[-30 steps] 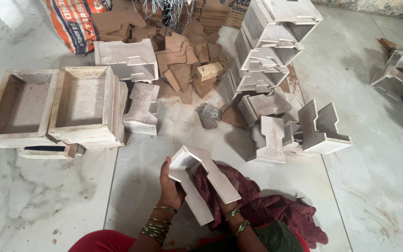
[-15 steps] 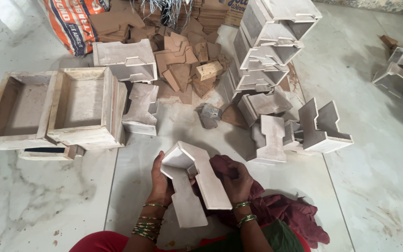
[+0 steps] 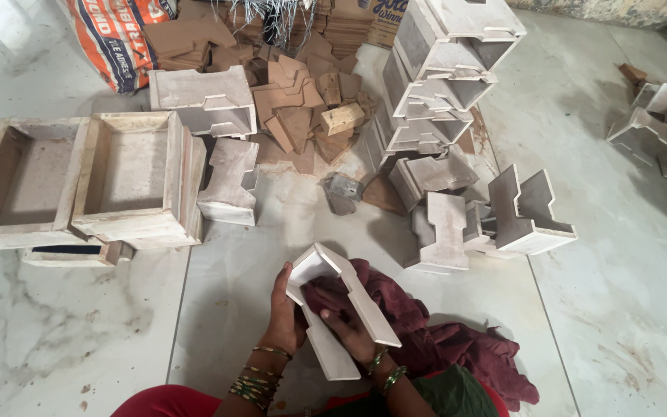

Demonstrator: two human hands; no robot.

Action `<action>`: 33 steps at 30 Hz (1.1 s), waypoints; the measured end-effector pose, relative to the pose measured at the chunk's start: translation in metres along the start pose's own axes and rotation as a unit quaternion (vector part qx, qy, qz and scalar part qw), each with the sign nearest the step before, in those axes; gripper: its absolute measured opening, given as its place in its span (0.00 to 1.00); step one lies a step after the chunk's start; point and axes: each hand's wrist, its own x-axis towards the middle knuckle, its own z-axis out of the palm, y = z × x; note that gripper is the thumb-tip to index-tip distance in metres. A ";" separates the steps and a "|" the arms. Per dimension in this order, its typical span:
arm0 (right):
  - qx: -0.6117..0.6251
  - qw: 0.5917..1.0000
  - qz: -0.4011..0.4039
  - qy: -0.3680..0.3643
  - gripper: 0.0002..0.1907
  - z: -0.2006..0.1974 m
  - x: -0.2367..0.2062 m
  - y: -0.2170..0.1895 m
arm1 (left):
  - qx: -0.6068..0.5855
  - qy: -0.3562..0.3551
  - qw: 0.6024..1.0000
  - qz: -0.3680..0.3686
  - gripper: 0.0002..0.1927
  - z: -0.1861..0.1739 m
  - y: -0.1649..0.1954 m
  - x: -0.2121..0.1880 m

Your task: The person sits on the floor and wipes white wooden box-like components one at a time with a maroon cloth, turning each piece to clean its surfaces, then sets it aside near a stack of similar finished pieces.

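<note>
Hands gripped a white wooden piece: left hand fingers wrapped its nine-o'clock edge, right hand fingers pressed a maroon cloth inside.

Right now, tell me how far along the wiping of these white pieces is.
Done, it seems: a stack of white pieces stands at the back. In hand: the left hand holds a white piece while the right hand presses a maroon cloth into it. Left, probably: loose pieces lie on the floor; cleaned or not, unclear.

white box frame — both hands, maroon cloth
</note>
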 end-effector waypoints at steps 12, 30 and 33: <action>0.059 0.994 -0.026 -0.090 0.23 -0.006 0.007 0.046 | -0.012 0.032 0.999 0.032 0.36 -0.005 -0.014 0.006; -0.008 0.999 0.039 -0.005 0.25 0.007 -0.001 0.003 | 0.023 0.045 0.999 -0.008 0.36 -0.012 -0.019 0.008; -0.036 0.999 0.028 -0.024 0.24 0.007 -0.004 -0.003 | 0.035 0.047 0.998 -0.001 0.36 -0.014 -0.020 0.010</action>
